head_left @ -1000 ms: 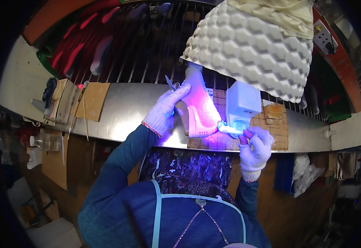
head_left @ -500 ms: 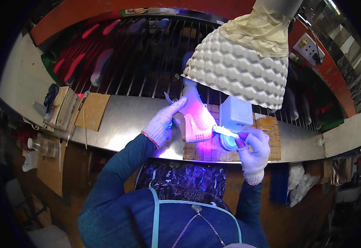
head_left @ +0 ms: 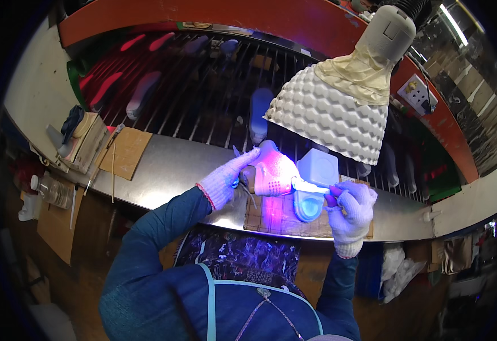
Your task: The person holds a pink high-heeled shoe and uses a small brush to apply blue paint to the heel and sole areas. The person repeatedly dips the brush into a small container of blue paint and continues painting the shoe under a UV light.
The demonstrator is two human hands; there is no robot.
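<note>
My left hand (head_left: pixel 219 184), in a white knit glove, is closed around a pale shoe (head_left: pixel 273 177) with small dots or holes on its side. Violet-pink light falls on the shoe as it tilts above the bench. My right hand (head_left: pixel 351 213), also gloved, pinches the handle of a brush (head_left: pixel 314 188). The brush's pale, glowing head touches the shoe's right edge or lies just beside it; I cannot tell which. Beneath the brush is a round open pot (head_left: pixel 308 207), glowing blue. A white squarish container (head_left: pixel 318 167) stands behind it.
A lamp with a dimpled white shade (head_left: pixel 334 108) hangs low over the work. Behind the metal bench (head_left: pixel 163 165), a rack of bars (head_left: pixel 203 85) bears several soles (head_left: pixel 106 91). Cardboard (head_left: pixel 124 152), thin sticks and a stacked block lie left; a clear bottle (head_left: pixel 54 190) sits lower left.
The view has shifted a little. The shoe looks more foreshortened and tipped. My right hand and the brush stay near its right edge, and more of the round pot shows.
</note>
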